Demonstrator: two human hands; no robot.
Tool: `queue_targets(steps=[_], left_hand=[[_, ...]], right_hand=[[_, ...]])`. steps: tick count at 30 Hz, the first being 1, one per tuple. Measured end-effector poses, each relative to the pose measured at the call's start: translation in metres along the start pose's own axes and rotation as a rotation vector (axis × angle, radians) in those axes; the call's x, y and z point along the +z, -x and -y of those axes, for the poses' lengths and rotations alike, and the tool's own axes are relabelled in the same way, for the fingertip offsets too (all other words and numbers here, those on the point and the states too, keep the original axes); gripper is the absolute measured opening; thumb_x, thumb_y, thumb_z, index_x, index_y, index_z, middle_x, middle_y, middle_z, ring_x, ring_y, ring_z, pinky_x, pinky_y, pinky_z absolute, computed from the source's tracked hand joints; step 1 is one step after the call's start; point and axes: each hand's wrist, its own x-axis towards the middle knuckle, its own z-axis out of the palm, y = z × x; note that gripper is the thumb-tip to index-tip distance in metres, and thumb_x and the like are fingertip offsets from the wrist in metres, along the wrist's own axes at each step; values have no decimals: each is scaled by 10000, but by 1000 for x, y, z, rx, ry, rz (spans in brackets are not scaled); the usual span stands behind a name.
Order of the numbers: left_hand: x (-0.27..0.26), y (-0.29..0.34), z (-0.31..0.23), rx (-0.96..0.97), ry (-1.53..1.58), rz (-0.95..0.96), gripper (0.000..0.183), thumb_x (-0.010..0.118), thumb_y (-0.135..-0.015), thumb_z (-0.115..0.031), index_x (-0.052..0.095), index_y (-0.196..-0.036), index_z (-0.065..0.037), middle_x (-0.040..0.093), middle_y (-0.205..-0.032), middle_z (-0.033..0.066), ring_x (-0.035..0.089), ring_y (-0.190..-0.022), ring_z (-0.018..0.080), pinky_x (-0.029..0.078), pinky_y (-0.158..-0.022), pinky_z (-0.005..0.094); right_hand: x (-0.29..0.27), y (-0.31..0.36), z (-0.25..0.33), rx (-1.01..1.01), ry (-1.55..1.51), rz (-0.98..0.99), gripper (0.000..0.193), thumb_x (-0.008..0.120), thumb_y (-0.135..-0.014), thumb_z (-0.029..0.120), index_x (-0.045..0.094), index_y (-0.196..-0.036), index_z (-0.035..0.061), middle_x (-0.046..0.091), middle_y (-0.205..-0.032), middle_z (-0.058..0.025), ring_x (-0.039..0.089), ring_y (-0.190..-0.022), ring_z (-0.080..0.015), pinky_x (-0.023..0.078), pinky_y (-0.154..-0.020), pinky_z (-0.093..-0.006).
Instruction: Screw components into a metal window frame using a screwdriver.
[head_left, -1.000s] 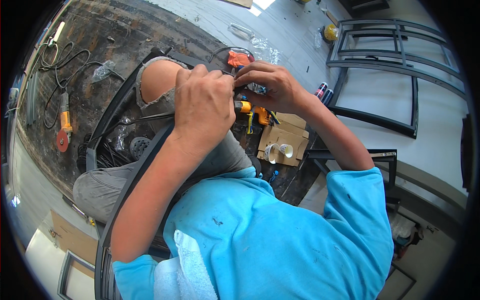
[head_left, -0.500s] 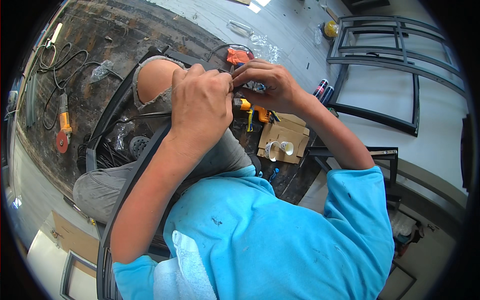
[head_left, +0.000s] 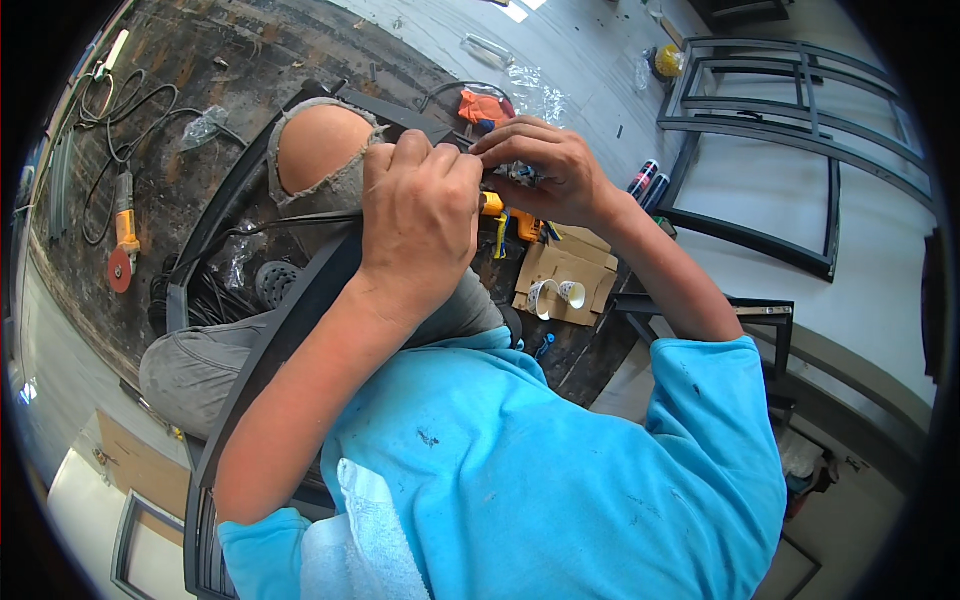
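Observation:
A dark metal frame [head_left: 290, 345] lies slantwise across my lap, its far corner beyond my bare knee. My left hand [head_left: 422, 220] is closed at the frame's far side, its fingers curled down. A thin black strip [head_left: 300, 219] runs from the left and disappears under this hand, which seems to grip it. Close beside it, my right hand [head_left: 550, 165] has its fingers bent and the tips drawn together against the left fingertips. What lies between the fingertips is hidden. Just below the right hand is a yellow-and-black power tool [head_left: 522, 224], partly covered by it.
An angle grinder [head_left: 122, 240] with a red disc and looped cord lies left. Cardboard [head_left: 592, 251] with two paper cups [head_left: 572, 293] is right of my knee. Two sealant tubes [head_left: 648, 185] and dark metal frames [head_left: 750, 125] lie farther right. An orange cloth [head_left: 484, 108] lies ahead.
Both hands have shifted slightly to the right, the left one also a little nearer to me. They stay together at the fingertips. The black strip sits slightly higher in the picture.

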Motion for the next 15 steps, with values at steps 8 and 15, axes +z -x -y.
queue_targets(steps=[8, 15], left_hand=[[5, 1, 4, 26, 30, -9, 122, 753, -799, -93, 695, -906, -97, 670, -891, 27, 591, -899, 248, 392, -846, 414], [1, 0, 1, 19, -30, 40, 137, 757, -815, -116, 718, -944, -87, 699, -921, 30, 604, -922, 249, 395, -861, 419]], right_hand=[[2, 1, 0, -12, 43, -36, 268, 794, -781, 31, 733, -1039, 72, 745, -1080, -71, 726, -995, -267, 595, -854, -379], [-3, 0, -3, -12, 68, 55, 278, 791, -802, 66, 741, -1076, 60, 741, -1076, -90, 708, -1033, -294, 577, -893, -395]])
